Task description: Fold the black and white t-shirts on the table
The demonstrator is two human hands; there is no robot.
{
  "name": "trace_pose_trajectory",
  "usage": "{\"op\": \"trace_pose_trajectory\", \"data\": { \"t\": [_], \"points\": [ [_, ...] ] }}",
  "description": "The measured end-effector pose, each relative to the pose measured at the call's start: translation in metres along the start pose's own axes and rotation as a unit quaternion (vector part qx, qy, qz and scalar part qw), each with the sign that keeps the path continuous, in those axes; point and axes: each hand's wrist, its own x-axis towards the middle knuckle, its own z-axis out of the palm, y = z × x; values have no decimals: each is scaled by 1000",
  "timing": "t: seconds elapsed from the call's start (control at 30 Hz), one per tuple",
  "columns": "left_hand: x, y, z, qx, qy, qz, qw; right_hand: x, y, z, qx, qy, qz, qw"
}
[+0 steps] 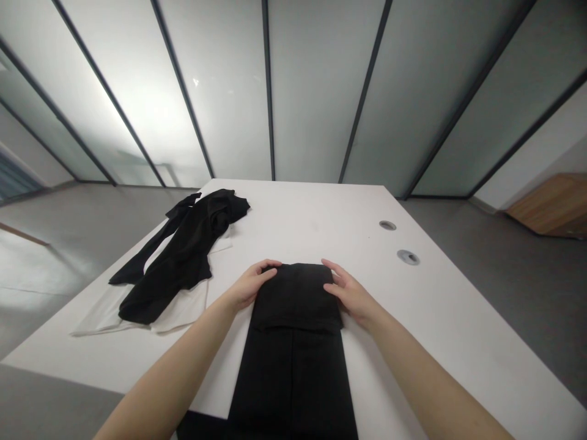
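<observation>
A black garment [296, 299] lies lengthwise in front of me on the white table [312, 220], its far part folded back over itself in a flat flap. A straight line runs down the middle of the lower layer; I cannot tell what kind of garment it is. My left hand [254, 284] grips the flap's far left corner, thumb on top and fingers around the edge. At the far right corner, my right hand [352, 293] holds the edge between thumb and fingers. The near end of the cloth runs out of the picture.
On the table's left side lies a loose pile of black clothes [183, 256] over white cloth [183, 305]. Two round cable holes, a far one [387, 225] and a nearer one [408, 257], are on the right. Behind the table stands a frosted glass partition [316, 91].
</observation>
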Motion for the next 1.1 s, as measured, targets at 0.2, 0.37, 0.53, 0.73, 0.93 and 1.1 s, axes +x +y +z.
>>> {"op": "trace_pose_trajectory", "data": {
  "t": [0.2,0.37,0.53,0.73,0.93,1.1],
  "points": [
    [4,-2,2,-54,27,102,993,8,5,5,69,34,-75,994],
    [4,-3,2,-62,4,98,993,11,8,4,63,27,-69,995],
    [1,-1,-1,-52,-19,9,998,-1,-4,6,86,-19,9,996],
    [-14,19,-16,-2,-108,-98,989,-20,-16,-17,80,-203,167,961],
    [-10,12,-16,4,-93,-111,989,-10,-11,-17,55,-95,164,980],
    [3,-1,-5,-57,7,16,998,9,4,-4,88,10,77,993]
  ]
}}
